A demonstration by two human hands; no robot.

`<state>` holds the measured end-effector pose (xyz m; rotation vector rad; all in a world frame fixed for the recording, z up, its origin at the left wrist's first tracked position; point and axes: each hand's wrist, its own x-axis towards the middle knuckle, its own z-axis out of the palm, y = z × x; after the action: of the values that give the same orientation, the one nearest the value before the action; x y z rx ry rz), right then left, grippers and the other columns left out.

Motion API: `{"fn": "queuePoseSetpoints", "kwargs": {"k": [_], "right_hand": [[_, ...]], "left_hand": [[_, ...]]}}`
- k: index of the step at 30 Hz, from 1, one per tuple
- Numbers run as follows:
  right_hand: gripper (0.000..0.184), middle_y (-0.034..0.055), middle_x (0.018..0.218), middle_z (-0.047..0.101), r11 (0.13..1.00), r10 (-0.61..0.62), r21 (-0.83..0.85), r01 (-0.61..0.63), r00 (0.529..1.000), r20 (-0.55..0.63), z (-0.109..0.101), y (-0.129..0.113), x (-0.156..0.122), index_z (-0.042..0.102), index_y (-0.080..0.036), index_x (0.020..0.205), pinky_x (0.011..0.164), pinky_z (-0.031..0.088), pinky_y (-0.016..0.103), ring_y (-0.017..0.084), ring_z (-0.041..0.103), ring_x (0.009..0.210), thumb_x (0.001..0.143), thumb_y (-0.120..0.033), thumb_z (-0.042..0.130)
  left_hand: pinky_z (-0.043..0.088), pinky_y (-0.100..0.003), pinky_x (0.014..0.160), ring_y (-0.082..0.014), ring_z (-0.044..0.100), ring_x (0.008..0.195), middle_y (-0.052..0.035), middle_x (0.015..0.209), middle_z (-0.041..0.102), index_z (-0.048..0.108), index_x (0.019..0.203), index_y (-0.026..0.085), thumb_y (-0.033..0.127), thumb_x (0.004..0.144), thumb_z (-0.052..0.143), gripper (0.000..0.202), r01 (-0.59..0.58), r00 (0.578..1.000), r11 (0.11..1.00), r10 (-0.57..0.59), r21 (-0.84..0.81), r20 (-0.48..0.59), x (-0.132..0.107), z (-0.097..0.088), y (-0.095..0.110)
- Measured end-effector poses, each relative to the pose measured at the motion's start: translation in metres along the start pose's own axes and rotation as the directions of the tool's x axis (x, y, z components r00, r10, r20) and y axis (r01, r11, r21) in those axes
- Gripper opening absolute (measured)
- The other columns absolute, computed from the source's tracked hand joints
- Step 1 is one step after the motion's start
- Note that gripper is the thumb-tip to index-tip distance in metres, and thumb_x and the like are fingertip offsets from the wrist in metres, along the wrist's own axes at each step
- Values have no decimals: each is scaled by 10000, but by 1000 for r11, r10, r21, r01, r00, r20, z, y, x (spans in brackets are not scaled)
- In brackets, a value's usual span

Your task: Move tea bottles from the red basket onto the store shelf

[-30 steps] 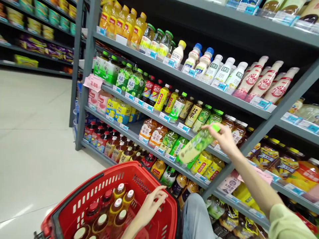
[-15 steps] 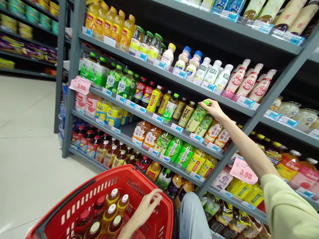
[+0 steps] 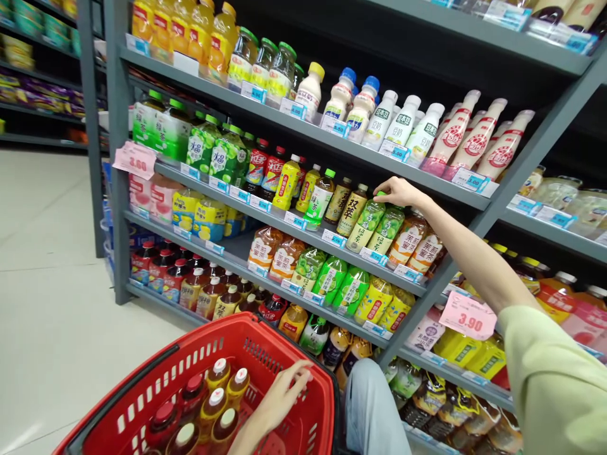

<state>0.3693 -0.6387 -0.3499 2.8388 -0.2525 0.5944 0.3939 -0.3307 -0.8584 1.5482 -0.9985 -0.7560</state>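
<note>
My right hand (image 3: pixel 397 191) reaches to the shelf, its fingertips closed on the green cap of a green tea bottle (image 3: pixel 366 224). This bottle stands in the front row beside a matching green tea bottle (image 3: pixel 386 232). To its left are dark bottles with gold labels (image 3: pixel 351 212); to the right, orange-brown tea bottles (image 3: pixel 406 243). Over the red shopping basket (image 3: pixel 156 366), my left hand (image 3: pixel 287 393) is open and holds nothing, its fingers loosely bent near the right rim. Several bottles with white caps (image 3: pixel 212 404) and red caps (image 3: pixel 164 414) stand inside the basket.
Grey shelving (image 3: pixel 303 133) full of drinks rises in front, with milk drink bottles (image 3: pixel 401 129) on the tier above. A pink price card (image 3: pixel 468 316) hangs at the right. My knee (image 3: pixel 372 404) is beside the basket. Pale floor (image 3: pixel 52 272) extends left.
The green tea bottle under my right hand has moved down and left, level with its neighbour. The view has shifted slightly. My left hand stays over the basket.
</note>
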Motion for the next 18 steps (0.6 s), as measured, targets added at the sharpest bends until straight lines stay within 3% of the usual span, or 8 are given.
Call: {"fn": "queuePoseSetpoints", "kwargs": {"k": [9, 18], "right_hand": [[343, 35, 782, 721, 996, 30, -92, -24, 998, 62, -1, -7, 1, 793, -133, 1095, 704, 421, 272, 135, 563, 664, 855, -350, 680], [353, 49, 949, 754, 998, -6, -64, 14, 992, 127, 4, 7, 6, 759, -169, 1142, 793, 480, 292, 188, 640, 799, 898, -381, 617]], "left_hand": [[536, -301, 825, -236, 633, 1033, -62, 1125, 705, 593, 1333, 258, 763, 889, 388, 703, -3, 1000, 1000, 3, -1, 16, 7, 0, -12], [543, -290, 797, -242, 612, 1073, -101, 1148, 697, 566, 1364, 205, 763, 894, 339, 764, 22, 1000, 999, -22, 31, 21, 6, -5, -7]]}}
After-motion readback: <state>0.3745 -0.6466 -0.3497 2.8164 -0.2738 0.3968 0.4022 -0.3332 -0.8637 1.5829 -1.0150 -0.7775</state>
